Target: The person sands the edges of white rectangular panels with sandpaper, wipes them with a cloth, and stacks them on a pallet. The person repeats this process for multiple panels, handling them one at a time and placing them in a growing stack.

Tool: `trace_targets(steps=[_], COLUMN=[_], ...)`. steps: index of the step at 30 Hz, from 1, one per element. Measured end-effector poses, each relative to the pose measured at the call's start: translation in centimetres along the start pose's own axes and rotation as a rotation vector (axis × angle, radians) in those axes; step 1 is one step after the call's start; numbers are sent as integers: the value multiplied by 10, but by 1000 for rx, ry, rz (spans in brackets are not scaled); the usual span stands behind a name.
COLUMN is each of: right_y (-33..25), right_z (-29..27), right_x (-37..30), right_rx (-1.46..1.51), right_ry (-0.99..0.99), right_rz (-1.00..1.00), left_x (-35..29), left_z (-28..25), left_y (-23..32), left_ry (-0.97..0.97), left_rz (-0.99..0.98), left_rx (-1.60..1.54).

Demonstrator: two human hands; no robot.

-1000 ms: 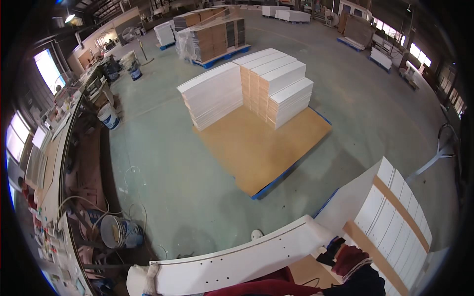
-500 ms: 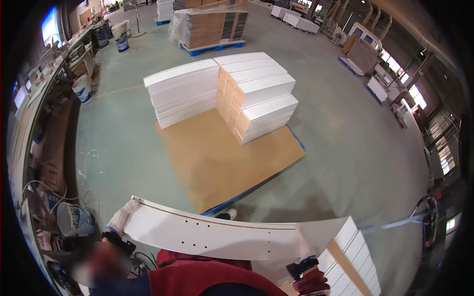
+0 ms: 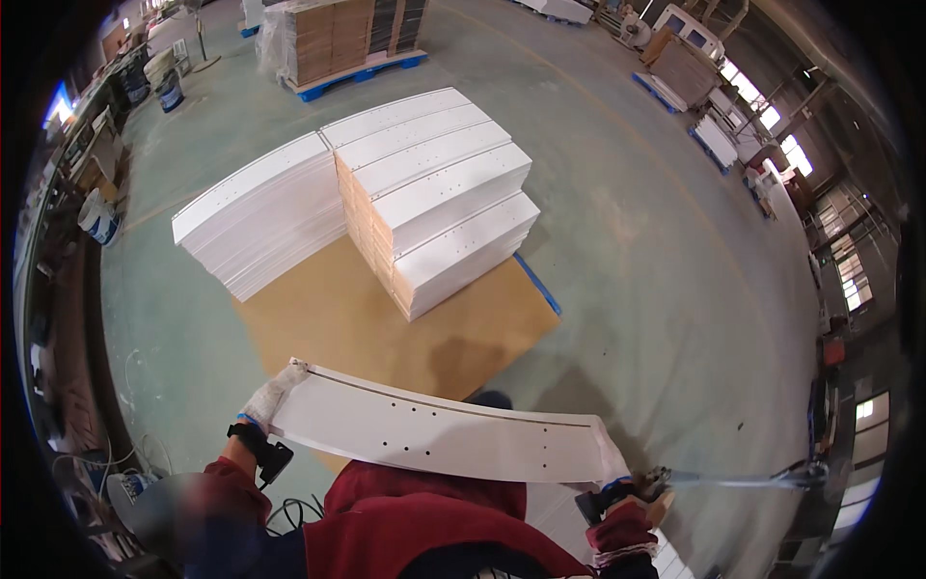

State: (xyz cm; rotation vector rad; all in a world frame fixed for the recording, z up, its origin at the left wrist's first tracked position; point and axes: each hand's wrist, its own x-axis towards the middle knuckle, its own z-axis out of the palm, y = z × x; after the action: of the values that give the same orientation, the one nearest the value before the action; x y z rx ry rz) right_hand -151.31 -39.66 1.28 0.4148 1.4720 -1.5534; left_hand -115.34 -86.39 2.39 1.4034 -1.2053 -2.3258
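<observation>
A long white panel [image 3: 444, 433] with a groove along its far edge and several small dark holes spans the space in front of my body. My left hand [image 3: 274, 394], in a white glove, is closed around its left end. At the other end my right hand [image 3: 608, 457], also gloved, grips the panel's short edge; its fingers are partly hidden. Beyond the panel, neat stacks of similar white panels [image 3: 434, 159] stand on a brown sheet [image 3: 318, 333] over a blue pallet [image 3: 537, 283]. A lower stack [image 3: 265, 203] sits at their left.
A wrapped load of brown boards [image 3: 338, 43] rests on a blue pallet farther back. Buckets [image 3: 98, 216] and a cluttered bench line the left side. Behind my right arm lie more white panels [image 3: 667, 560]. A pallet jack handle [image 3: 733, 480] reaches in at the right.
I have turned and stepped nearer the stacks, carrying the panel with me. The panels behind my right arm have slid mostly out of view.
</observation>
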Motion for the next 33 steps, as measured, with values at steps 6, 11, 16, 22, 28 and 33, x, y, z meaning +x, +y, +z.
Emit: trace_targets(steps=[6,11,16,22,28,33], right_y=[-139,-247,-350,-383,-405,-415], right_z=[49,52,93,170,246,260], right_x=[99,292,511,649,642,646], right_rx=[-275,-564,-1873,-1409,-1088,-1537], right_ry=[39,-85,-548,-201,-115,15], right_rz=[-76,-37,-844,-163,-56,-163], left_x=[109,214,323,366,373,374], left_z=[59,105,115,161,182,177], left_y=[28,7,-59,-22,-24,-16], left_ry=[28,167,410,542,768,693], left_rz=[-131,-86,-68,-74,-3,-60], left_rx=[-165,-348,-315,-425,-362,-179])
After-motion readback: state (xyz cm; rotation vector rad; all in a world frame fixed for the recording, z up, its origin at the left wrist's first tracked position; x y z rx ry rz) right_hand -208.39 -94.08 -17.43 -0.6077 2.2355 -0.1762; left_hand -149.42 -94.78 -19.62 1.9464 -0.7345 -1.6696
